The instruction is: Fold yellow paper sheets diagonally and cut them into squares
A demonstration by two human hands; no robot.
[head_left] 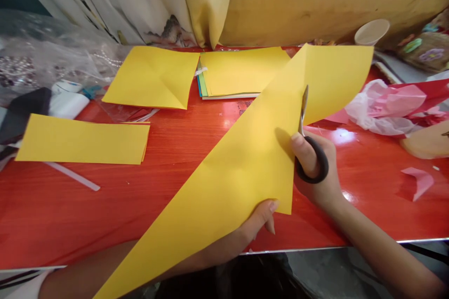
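Holding yellow paper (242, 159) over the counter (171, 149), left grip (257, 220) pinching its lower edge, right grip (330, 175) clasping scissors (323, 161), we judge the paper light, bendable, easily creased, best held by its edges.

Left hand (255, 222) half hidden beneath the yellow sheet (224, 182), and that sheet's low corner runs off the bottom edge
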